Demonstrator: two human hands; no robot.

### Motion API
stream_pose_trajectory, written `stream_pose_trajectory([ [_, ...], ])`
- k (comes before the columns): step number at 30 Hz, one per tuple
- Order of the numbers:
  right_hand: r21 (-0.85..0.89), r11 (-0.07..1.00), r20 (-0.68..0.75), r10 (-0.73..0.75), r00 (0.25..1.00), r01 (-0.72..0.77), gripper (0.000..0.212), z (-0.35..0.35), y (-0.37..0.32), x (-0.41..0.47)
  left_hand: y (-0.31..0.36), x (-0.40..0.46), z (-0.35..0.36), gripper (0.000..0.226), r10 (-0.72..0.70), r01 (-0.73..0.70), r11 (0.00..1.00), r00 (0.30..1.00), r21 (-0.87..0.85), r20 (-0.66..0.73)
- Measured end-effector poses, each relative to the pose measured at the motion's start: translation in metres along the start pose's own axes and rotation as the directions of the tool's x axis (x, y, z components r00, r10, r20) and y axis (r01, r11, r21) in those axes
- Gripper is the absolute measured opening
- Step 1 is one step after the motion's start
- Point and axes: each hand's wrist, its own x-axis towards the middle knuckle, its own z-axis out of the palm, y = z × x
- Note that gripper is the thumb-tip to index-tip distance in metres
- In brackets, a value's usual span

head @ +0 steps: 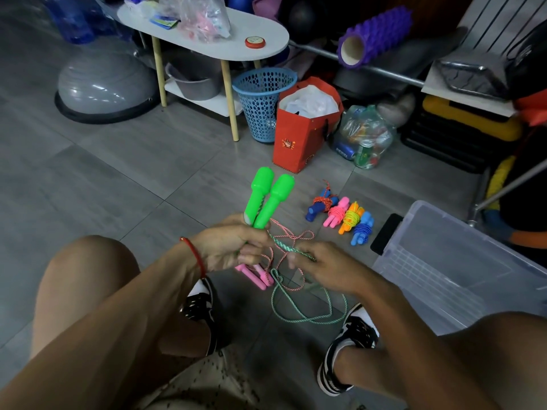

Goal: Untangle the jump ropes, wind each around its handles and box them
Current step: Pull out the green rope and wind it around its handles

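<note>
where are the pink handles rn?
Head view, lower centre: the pink handles lie on the floor just below the left hand, between the person's shoes, with their pink-white rope tangled into the green rope.

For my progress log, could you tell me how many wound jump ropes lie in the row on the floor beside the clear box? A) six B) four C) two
B: four wound jump ropes lie side by side on the floor near the clear box, with dark blue, pink, orange and light blue handles.

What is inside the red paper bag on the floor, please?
White and clear plastic fills the top of the red bag. Whatever lies below it is covered by the plastic and the bag's walls.
</note>
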Motion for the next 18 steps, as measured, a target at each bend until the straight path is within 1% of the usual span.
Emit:
stream_pose_trajectory([
  [1,-0.036,0.999,0.003,0.0,1.0,0.0,0.034,-0.002,0.002,-0.002,-0.001,0.001,-0.002,0.037,0.0,0.0,1.0,1.0,0.016,-0.002],
  [3,-0.12,0.993,-0.027,-0.009,1.0,0.006,0.028,-0.01,0.002,-0.005,-0.002,0.002,-0.004,0.037,-0.01,0.009,0.995,1.0,0.101,0.011],
  [6,-0.232,0.972,-0.078,-0.065,0.995,0.046,0.028,-0.022,-0.001,-0.007,-0.003,-0.002,-0.002,0.031,-0.048,0.033,0.974,0.997,0.223,0.06],
  [9,-0.339,0.937,-0.091,-0.122,0.988,0.085,0.023,-0.031,-0.008,-0.013,-0.004,-0.004,0.0,0.035,-0.118,0.077,0.933,0.988,0.352,0.095],
  [10,-0.369,0.925,-0.104,-0.141,0.985,0.093,0.022,-0.034,-0.011,-0.014,-0.004,-0.005,0.001,0.032,-0.146,0.097,0.915,0.984,0.391,0.098],
  [12,-0.382,0.917,-0.146,-0.186,0.972,0.118,0.021,-0.038,-0.017,-0.016,-0.006,-0.005,0.0,0.01,-0.201,0.123,0.868,0.973,0.482,0.113],
  [13,-0.355,0.925,-0.167,-0.207,0.964,0.137,0.02,-0.039,-0.02,-0.017,-0.009,-0.003,0.001,0.015,-0.218,0.13,0.843,0.97,0.522,0.111],
  [15,-0.262,0.948,-0.212,-0.236,0.948,0.178,0.018,-0.037,-0.026,-0.017,-0.014,0.0,0.008,0.037,-0.217,0.123,0.766,0.973,0.63,0.073],
  [16,-0.223,0.956,-0.227,-0.243,0.943,0.193,0.018,-0.036,-0.03,-0.016,-0.017,0.002,0.011,0.039,-0.194,0.106,0.701,0.98,0.705,0.045],
  [17,-0.202,0.957,-0.235,-0.253,0.939,0.207,0.018,-0.034,-0.031,-0.015,-0.02,0.005,0.012,0.037,-0.156,0.096,0.616,0.988,0.782,0.001],
  [18,-0.204,0.953,-0.234,-0.271,0.934,0.226,0.019,-0.032,-0.032,-0.014,-0.022,0.008,0.014,0.038,-0.124,0.071,0.534,0.992,0.843,-0.005],
])
